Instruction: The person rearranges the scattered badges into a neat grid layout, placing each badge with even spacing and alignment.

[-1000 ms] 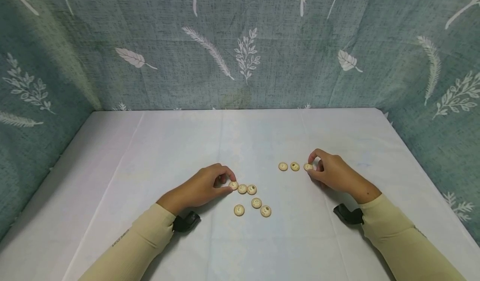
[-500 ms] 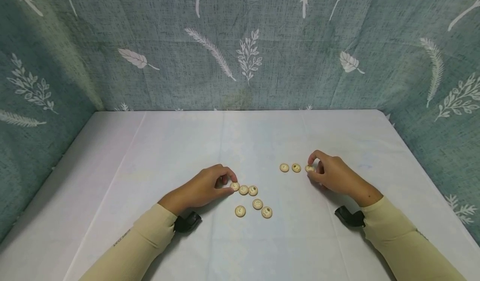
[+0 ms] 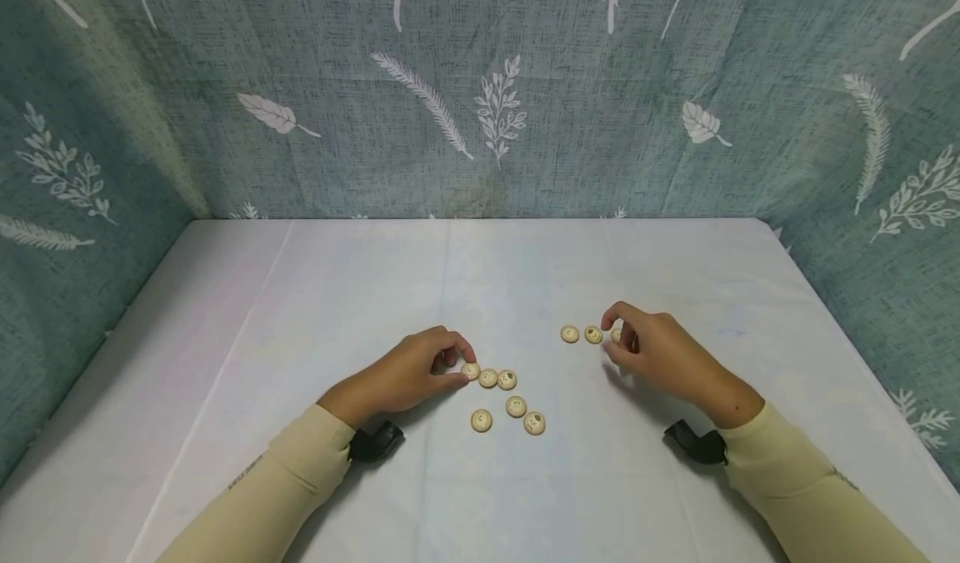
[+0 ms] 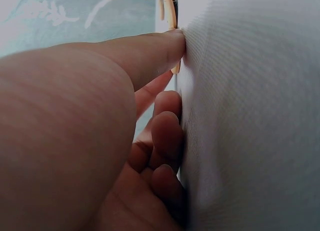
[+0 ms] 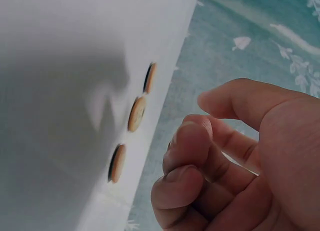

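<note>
My left hand [image 3: 412, 369] pinches a small round wooden disc [image 3: 470, 371] between thumb and index finger, flat on the table. Touching or nearly touching it on the right are a second disc [image 3: 488, 378] and one with a dark spot [image 3: 507, 379]. My right hand [image 3: 660, 354] hovers over the right end of another row of three, holding nothing, thumb and index finger apart. It partly covers that row's right disc [image 3: 616, 335]; a spotted disc [image 3: 593, 334] and a plain disc [image 3: 570, 334] lie left of it. The right wrist view has all three, including the middle disc [image 5: 137, 113], below the fingers.
Three more discs lie nearer the front: a left one [image 3: 482, 420], a middle one [image 3: 516, 407] and a spotted one [image 3: 535, 423]. A white cloth covers the table [image 3: 337, 279]. Green leaf-patterned curtains [image 3: 570, 129] stand along its back and sides.
My right hand has let go of the right disc in the far row and shifted slightly left, leaving that disc in place. My left hand keeps its pinch without visible movement.
</note>
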A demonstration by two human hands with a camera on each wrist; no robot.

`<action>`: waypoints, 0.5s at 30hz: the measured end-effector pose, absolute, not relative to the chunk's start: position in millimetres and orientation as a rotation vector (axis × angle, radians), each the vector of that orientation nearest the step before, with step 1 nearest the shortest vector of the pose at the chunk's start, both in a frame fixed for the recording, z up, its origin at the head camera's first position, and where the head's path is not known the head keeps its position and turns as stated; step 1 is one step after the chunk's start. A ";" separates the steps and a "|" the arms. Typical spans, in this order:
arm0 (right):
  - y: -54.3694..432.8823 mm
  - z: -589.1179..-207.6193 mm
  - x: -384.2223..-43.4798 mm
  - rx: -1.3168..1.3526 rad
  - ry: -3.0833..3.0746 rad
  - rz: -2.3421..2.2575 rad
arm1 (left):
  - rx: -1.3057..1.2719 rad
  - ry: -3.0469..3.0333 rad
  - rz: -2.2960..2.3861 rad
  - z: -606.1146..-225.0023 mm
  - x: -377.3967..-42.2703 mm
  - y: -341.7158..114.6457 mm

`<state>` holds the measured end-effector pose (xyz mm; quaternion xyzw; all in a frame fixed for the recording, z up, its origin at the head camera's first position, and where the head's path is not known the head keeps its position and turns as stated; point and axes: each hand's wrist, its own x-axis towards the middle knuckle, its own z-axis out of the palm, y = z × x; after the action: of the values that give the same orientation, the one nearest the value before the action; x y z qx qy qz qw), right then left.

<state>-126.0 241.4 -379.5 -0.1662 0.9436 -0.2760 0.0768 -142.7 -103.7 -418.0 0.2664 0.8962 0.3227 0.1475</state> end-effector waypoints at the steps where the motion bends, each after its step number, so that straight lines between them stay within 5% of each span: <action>1: 239.9 -378.9 -125.1 -0.511 2.838 -0.818 | 0.768 2.579 0.930 -417.9 -142.5 -103.9; 15: 218.0 -373.8 -106.2 -0.715 2.932 -0.823 | 0.778 2.585 0.932 -418.5 -142.0 -104.9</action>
<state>-106.2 218.0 -373.8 -0.2285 0.9373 -0.2630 0.0066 -142.0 -104.9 -418.5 0.2696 0.8959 0.3229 0.1425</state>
